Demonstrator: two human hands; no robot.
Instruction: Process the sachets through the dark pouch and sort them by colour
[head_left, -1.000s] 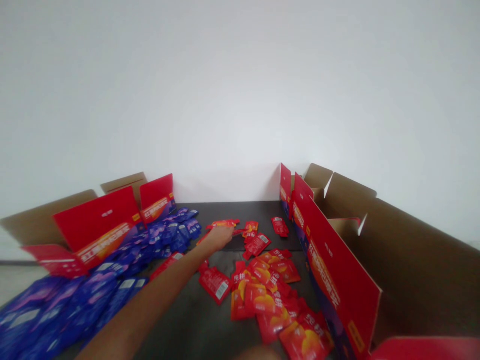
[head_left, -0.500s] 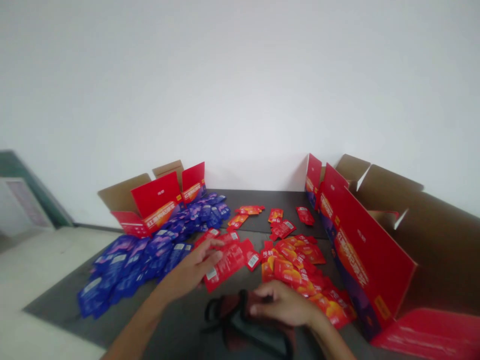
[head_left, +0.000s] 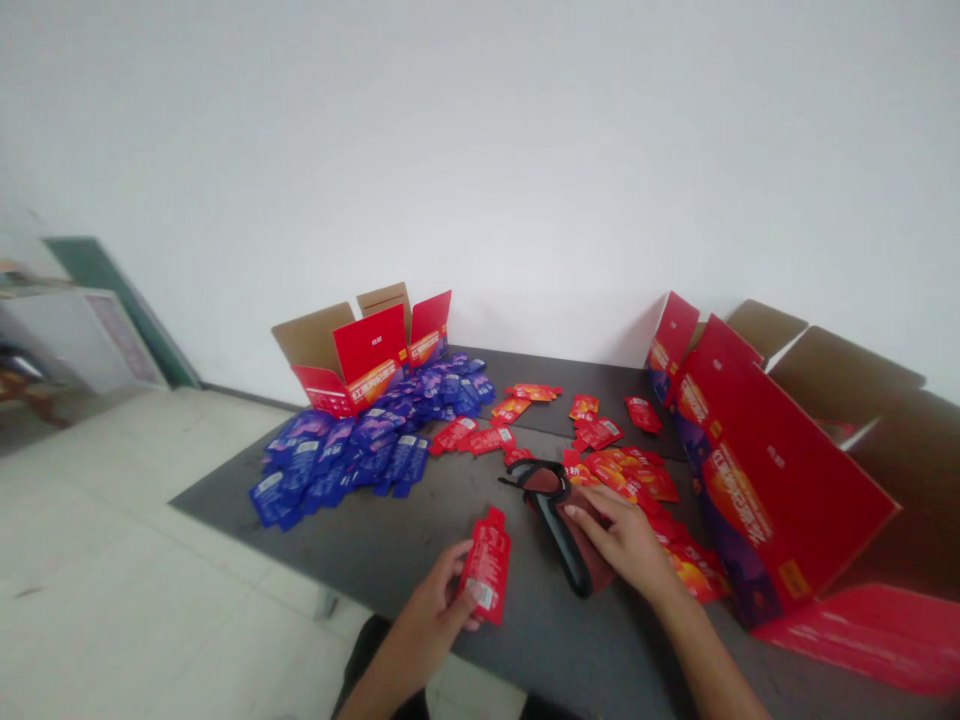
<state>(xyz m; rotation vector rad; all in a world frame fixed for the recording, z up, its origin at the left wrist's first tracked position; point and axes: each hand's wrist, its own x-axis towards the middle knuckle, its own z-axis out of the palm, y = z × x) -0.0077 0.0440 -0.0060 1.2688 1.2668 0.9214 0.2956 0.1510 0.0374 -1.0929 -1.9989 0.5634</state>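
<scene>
Left forearm (head_left: 379,680) and right forearm (head_left: 709,645) enter from the lower edge of the view, converging toward the centre. Left hand (head_left: 429,628): fingers (head_left: 450,562) curled in a pinching grip, thumb opposed. Right hand (head_left: 621,540): palm down, fingers (head_left: 585,515) extended and slightly spread, pointing up and left. The two hands stand well apart.

Dark table top (head_left: 352,550) — blue sachets (head_left: 337,465) heaped left, red sachets (head_left: 622,475) scattered right — black-trimmed pouch (head_left: 559,530) mid-table
</scene>
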